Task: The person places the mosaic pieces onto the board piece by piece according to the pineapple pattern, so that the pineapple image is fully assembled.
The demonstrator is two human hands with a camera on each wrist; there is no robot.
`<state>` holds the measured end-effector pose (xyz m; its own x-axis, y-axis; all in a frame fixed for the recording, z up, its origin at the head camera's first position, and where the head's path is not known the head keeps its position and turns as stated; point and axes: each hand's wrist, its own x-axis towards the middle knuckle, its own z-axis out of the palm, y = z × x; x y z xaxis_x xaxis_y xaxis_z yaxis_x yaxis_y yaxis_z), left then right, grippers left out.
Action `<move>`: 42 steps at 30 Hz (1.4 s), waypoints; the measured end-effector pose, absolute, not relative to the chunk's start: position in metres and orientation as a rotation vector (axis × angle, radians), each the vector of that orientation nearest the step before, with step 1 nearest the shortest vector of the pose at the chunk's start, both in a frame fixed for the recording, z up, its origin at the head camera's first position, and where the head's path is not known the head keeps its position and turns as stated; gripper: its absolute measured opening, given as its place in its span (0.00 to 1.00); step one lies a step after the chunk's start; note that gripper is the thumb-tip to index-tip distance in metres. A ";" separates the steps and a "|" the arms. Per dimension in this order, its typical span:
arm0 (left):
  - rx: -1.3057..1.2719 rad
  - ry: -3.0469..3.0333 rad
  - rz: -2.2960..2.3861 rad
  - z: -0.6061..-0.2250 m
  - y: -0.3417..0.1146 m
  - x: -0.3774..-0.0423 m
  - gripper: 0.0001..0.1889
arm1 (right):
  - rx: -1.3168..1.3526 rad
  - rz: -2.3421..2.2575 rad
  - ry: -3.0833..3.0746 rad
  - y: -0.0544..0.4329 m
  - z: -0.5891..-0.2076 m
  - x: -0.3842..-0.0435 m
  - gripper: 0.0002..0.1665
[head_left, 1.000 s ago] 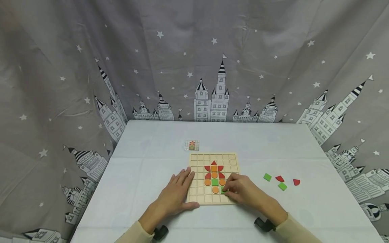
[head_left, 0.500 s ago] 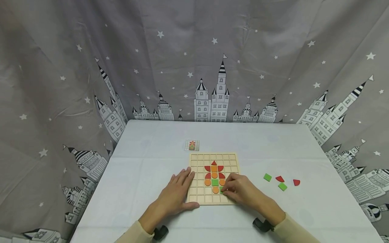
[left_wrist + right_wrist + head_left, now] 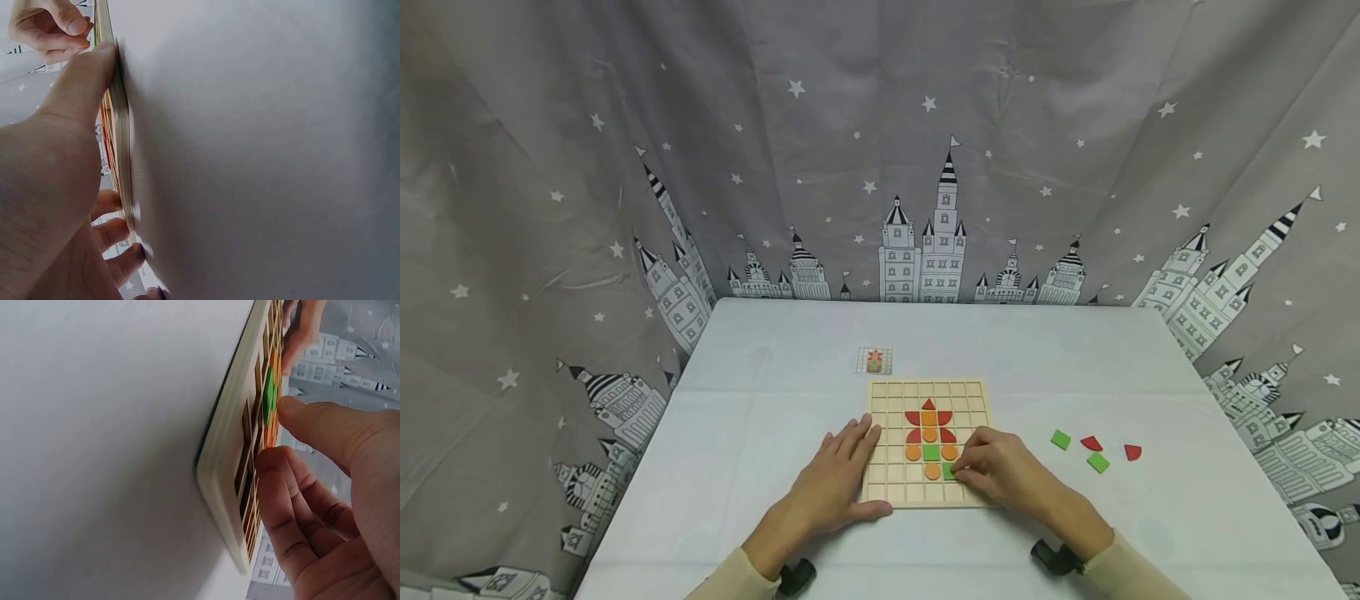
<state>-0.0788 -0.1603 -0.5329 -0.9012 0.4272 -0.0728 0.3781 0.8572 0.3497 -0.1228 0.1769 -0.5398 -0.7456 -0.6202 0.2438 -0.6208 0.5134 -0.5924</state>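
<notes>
A wooden grid board (image 3: 887,492) lies on the table, bearing red, orange and green pieces. My left hand (image 3: 835,479) rests on the board's left side, fingers spread and thumb at the front edge. At the lower right of the pattern, my right hand (image 3: 1000,471) has curled fingers and thumb at a green square tile (image 3: 948,472), which sits beside an orange round piece (image 3: 932,472). In the right wrist view the thumb and fingers stand close around the green tile (image 3: 269,400). Its right edge is partly hidden by the fingertips in the head view.
A small pattern card (image 3: 874,361) lies behind the board. To the right are loose pieces: a green square (image 3: 1060,439), another green square (image 3: 1097,462), a red piece (image 3: 1092,443) and another red piece (image 3: 1132,452). A grey castle-print curtain (image 3: 850,125) surrounds the table.
My right hand shifts slightly left, then back right, at the green tile, and more of the tile shows now. The left hand stays still.
</notes>
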 end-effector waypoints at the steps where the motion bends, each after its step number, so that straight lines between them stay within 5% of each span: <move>1: 0.630 2.885 0.499 -0.533 -0.160 -0.079 0.64 | 1.108 1.079 -2.733 0.179 -0.539 -0.123 0.06; 10: 0.629 2.888 0.491 -0.534 -0.160 -0.079 0.64 | 0.896 0.954 -2.777 0.206 -0.538 -0.125 0.10; 31: 0.629 2.887 0.482 -0.531 -0.160 -0.079 0.64 | 0.416 0.652 -2.987 0.281 -0.541 -0.137 0.49; 42: 0.628 2.896 0.470 -0.535 -0.159 -0.081 0.63 | 0.400 0.715 -2.976 0.292 -0.541 -0.139 0.39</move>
